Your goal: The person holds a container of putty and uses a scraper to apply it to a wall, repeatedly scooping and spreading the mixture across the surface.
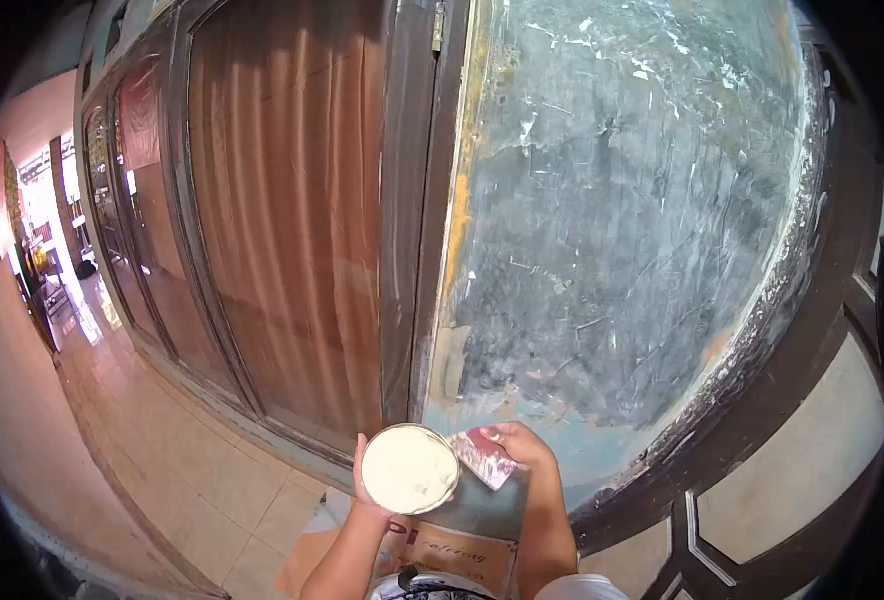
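A round tub point(364, 462) sits in my left hand point(366, 500), its open top facing me and filled with cream-coloured putty point(409, 468). Fingers of that hand wrap around the tub's side and underside. To the right, my right hand point(524, 446) grips a flat reddish putty scraper point(484, 458) smeared with white. The scraper's near corner points down, and its left edge is close beside the tub's rim. Before both hands rises a patchy grey-blue wall point(622, 240) with scraped white marks.
Left of the wall stands a dark wooden frame point(402, 220) with glass and a brown curtain point(282, 200) behind it. Printed cardboard point(442, 550) lies on the tiled floor point(202, 480) below. A dark panelled door point(802, 450) is at right.
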Available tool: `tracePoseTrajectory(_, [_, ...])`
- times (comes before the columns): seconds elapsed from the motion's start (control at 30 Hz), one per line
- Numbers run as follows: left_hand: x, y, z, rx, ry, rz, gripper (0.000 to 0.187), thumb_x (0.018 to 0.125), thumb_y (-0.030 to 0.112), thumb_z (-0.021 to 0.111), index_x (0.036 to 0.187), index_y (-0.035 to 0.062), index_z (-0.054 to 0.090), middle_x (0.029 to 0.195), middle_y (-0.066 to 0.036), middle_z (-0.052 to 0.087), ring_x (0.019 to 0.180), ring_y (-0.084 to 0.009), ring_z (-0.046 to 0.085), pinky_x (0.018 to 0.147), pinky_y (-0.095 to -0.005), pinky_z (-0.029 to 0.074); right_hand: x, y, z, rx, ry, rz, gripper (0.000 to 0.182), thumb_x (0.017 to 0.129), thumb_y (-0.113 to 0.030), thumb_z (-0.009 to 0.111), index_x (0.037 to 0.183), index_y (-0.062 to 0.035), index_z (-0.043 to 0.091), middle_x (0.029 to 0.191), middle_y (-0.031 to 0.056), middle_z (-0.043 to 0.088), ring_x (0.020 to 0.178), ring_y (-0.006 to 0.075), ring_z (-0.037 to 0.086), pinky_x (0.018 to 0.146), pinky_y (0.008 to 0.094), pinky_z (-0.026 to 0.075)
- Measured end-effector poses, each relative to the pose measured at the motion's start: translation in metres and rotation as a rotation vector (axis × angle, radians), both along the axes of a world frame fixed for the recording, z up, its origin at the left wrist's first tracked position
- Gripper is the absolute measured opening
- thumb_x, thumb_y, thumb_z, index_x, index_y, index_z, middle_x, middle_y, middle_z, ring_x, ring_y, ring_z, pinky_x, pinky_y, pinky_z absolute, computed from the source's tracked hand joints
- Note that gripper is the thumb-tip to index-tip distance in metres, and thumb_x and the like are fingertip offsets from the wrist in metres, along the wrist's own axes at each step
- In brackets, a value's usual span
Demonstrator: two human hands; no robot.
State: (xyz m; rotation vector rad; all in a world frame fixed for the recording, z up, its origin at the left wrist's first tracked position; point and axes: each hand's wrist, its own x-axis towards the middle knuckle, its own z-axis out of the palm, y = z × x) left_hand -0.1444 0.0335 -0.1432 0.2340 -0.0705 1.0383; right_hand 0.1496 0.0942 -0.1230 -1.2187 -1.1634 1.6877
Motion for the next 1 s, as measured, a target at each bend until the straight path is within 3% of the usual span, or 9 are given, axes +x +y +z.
tracePoseTrajectory(0.1, [0.008, -0.007, 0.008, 0.065, -0.034, -0.118, 0.105, 0.088, 0.089, 0.046, 0.157, 0.009, 0.046, 0.16, -0.031, 0.041, 0.139, -0.0662, 0.04, 0.101, -0.0877, 0.036, 0.018, -0.02, -0.027, -0.067, 0.04, -0.307, 0.023, 0.106, -0.013, 0.066, 0.122, 0.004, 0.069, 0.106, 0.0065, 0.076, 0.091, 0.0152, 0.073, 0.078, 0.0303, 0.06])
tracePoseTrajectory(0.23, [0.022, -0.009, 0.004, -0.058, -0.07, -0.127, 0.111, 0.085, 0.091, 0.048, 0.159, 0.0093, 0.041, 0.161, -0.032, 0.038, 0.14, -0.069, 0.036, 0.103, -0.0873, 0.035, 0.04, -0.052, -0.041, 0.062, 0.214, -0.389, 0.028, 0.105, -0.009, 0.066, 0.131, 0.0021, 0.064, 0.113, 0.0085, 0.075, 0.092, 0.0173, 0.073, 0.081, 0.0316, 0.062])
tracePoseTrajectory(0.37, [0.04, -0.01, 0.003, -0.051, 0.036, -0.096, 0.112, 0.084, 0.095, 0.039, 0.156, 0.0103, 0.045, 0.16, -0.027, 0.044, 0.141, -0.0575, 0.045, 0.104, -0.0886, 0.031, 0.042, -0.073, -0.027, 0.388, 0.046, -0.445, 0.02, 0.104, -0.004, 0.063, 0.122, 0.002, 0.069, 0.111, 0.0081, 0.076, 0.098, 0.0209, 0.072, 0.086, 0.034, 0.059])
tracePoseTrajectory(0.43, [0.05, -0.01, -0.003, -0.055, 0.008, -0.093, 0.114, 0.082, 0.097, 0.039, 0.157, 0.0105, 0.044, 0.16, -0.027, 0.043, 0.141, -0.0571, 0.045, 0.105, -0.0886, 0.031, 0.033, -0.103, 0.022, 0.808, -0.636, -0.434, 0.017, 0.098, 0.0, 0.065, 0.112, 0.0023, 0.072, 0.108, 0.0127, 0.076, 0.101, 0.0306, 0.07, 0.092, 0.039, 0.056])
tracePoseTrajectory(0.67, [0.071, -0.03, 0.024, -0.069, 0.121, -0.025, 0.121, 0.076, 0.102, 0.039, 0.155, 0.0102, 0.044, 0.159, -0.027, 0.044, 0.141, -0.056, 0.046, 0.106, -0.0888, 0.031, 0.039, -0.165, 0.085, 1.164, -0.853, -0.326, 0.026, 0.083, 0.007, 0.062, 0.103, -0.0003, 0.078, 0.106, 0.0157, 0.078, 0.105, 0.0363, 0.07, 0.098, 0.043, 0.054])
tracePoseTrajectory(0.83, [0.082, -0.036, 0.036, -0.026, 0.154, -0.056, 0.124, 0.075, 0.103, 0.036, 0.155, 0.0086, 0.045, 0.156, -0.028, 0.046, 0.14, -0.0565, 0.046, 0.105, -0.0887, 0.031, 0.045, -0.195, 0.09, 1.137, -0.933, -0.351, 0.035, 0.081, 0.01, 0.061, 0.106, -0.0048, 0.08, 0.109, 0.0133, 0.078, 0.11, 0.0372, 0.069, 0.102, 0.0452, 0.053])
tracePoseTrajectory(0.9, [0.084, -0.036, 0.035, -0.031, -0.06, -0.18, 0.126, 0.073, 0.104, 0.036, 0.154, 0.0085, 0.045, 0.156, -0.029, 0.046, 0.14, -0.0573, 0.046, 0.105, -0.0885, 0.032, 0.047, -0.206, 0.092, 1.146, -0.916, -0.325, 0.039, 0.08, 0.01, 0.061, 0.109, -0.0079, 0.081, 0.112, 0.0112, 0.078, 0.114, 0.0373, 0.068, 0.103, 0.0458, 0.053])
tracePoseTrajectory(0.93, [0.088, -0.041, 0.047, 0.004, 0.206, -0.058, 0.125, 0.073, 0.104, 0.036, 0.154, 0.0089, 0.045, 0.156, -0.029, 0.046, 0.139, -0.0582, 0.046, 0.104, -0.0889, 0.032, 0.046, -0.209, 0.095, 1.149, -0.914, -0.33, 0.039, 0.08, 0.01, 0.061, 0.109, -0.0079, 0.081, 0.112, 0.0112, 0.078, 0.114, 0.0373, 0.068, 0.103, 0.0458, 0.053])
tracePoseTrajectory(1.0, [0.088, -0.035, 0.037, -0.016, -0.034, -0.18, 0.124, 0.074, 0.104, 0.036, 0.153, 0.0093, 0.046, 0.156, -0.03, 0.046, 0.138, -0.0587, 0.046, 0.103, -0.0894, 0.032, 0.045, -0.215, 0.1, 1.164, -0.967, -0.221, 0.041, 0.08, 0.01, 0.062, 0.111, -0.0096, 0.081, 0.114, 0.0097, 0.077, 0.117, 0.0369, 0.066, 0.104, 0.046, 0.052])
